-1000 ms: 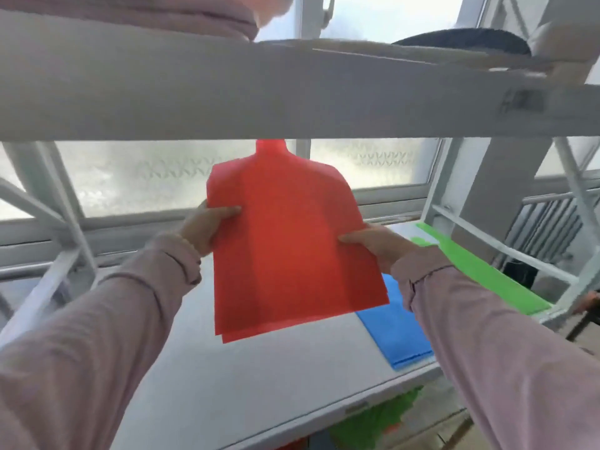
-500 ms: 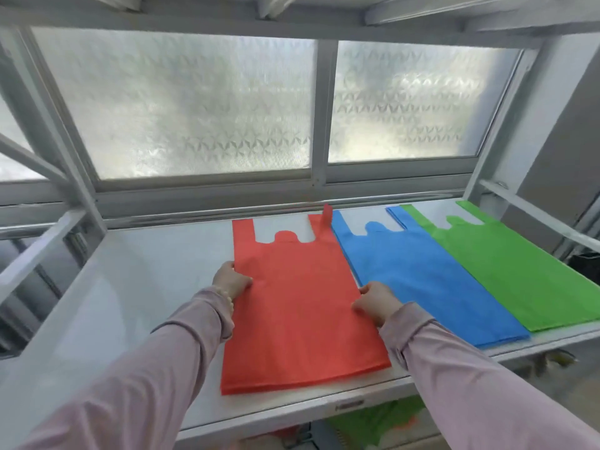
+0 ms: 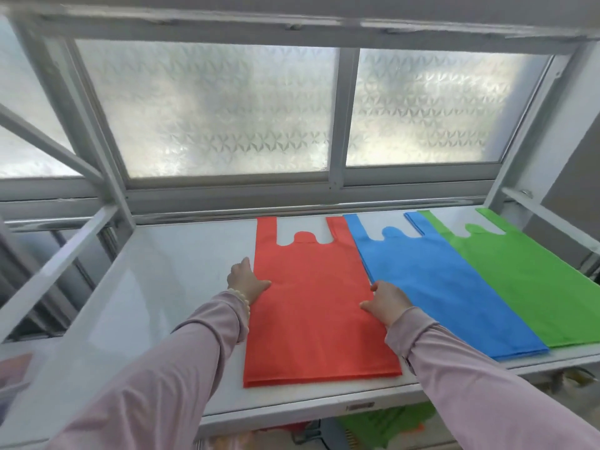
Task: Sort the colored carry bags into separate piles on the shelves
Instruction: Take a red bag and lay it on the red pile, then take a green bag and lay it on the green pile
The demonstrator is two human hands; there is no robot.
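Observation:
A red carry bag (image 3: pixel 311 306) lies flat on the white shelf (image 3: pixel 181 287), handles toward the window. Right of it lies a blue bag pile (image 3: pixel 435 287), and further right a green bag pile (image 3: pixel 526 277). My left hand (image 3: pixel 246 281) rests at the red bag's left edge, thumb on the fabric, fingers spread flat. Over on the red bag's right edge lies my right hand (image 3: pixel 386 301), fingers apart, beside the blue pile. Neither hand grips the bag.
A frosted window (image 3: pixel 227 108) stands right behind the shelf. White frame posts (image 3: pixel 97 151) and a diagonal brace (image 3: pixel 52 271) flank the left; a rail (image 3: pixel 548 216) runs on the right. More green and red bags (image 3: pixel 389 423) show below the shelf's front edge.
The red bag, held up in both hands a second ago, has come down flat on the shelf. Its folded right handle has straightened. Both hands have shifted slightly along its edges.

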